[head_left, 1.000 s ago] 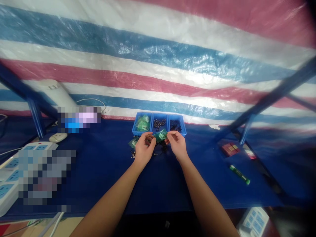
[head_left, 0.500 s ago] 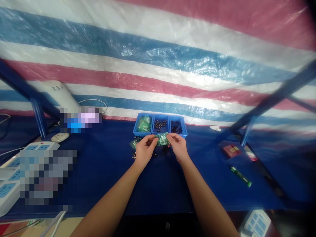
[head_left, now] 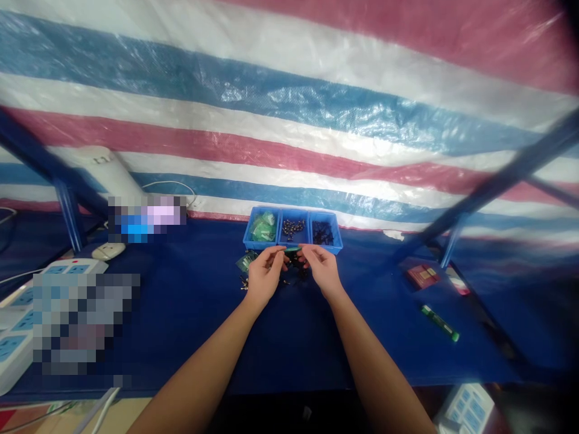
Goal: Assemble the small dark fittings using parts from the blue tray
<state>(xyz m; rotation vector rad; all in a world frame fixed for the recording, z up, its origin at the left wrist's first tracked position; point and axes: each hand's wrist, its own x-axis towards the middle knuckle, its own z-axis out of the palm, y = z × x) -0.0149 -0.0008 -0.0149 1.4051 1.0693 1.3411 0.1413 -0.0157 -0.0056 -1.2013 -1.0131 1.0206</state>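
Pinching a small green circuit board (head_left: pixel 293 248) between them, the left hand (head_left: pixel 261 276) and right hand (head_left: pixel 322 269) held it edge-on just above the blue tabletop (head_left: pixel 190 313). At 12 o'clock, close by, sat 3 blue bins (head_left: pixel 293 229). Loose small parts (head_left: pixel 246 282) lay at approx. 9 o'clock of the left hand; a green pen (head_left: pixel 439 322) at 4 o'clock, well apart.

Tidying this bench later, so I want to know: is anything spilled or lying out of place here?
Yes. Small dark parts lie loose on the blue cloth beside the left hand, outside the three blue bins. A green bag also sits out there, and a green pen lies askew at right.
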